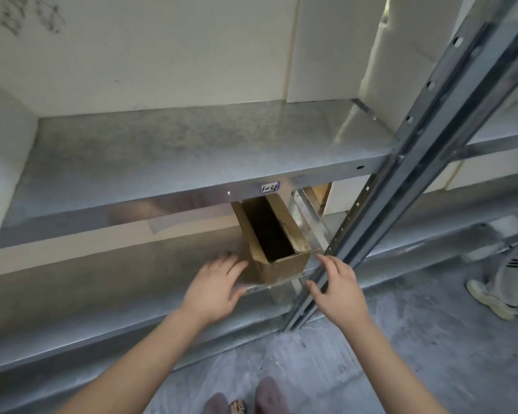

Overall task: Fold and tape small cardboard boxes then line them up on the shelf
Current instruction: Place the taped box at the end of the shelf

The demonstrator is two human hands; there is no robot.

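the open-topped cardboard box [277, 258] sits on the lower shelf [87, 294], close to the metal upright [407, 174]. both hands flank it with fingers straight and gripping nothing: left hand [216, 291] at its left side, right hand [338, 289] just beside its right corner.

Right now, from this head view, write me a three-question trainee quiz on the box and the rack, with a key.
1. True or false: the cardboard box has its top taped shut.
2. What does the label on the front edge of the upper shelf read? A) 2-1 B) 1-4 C) 3-4
3. Fill in: the left hand and right hand flank the box with ____ fingers, gripping nothing.

Key: 1 false, the top is open; 2 B; 3 open.
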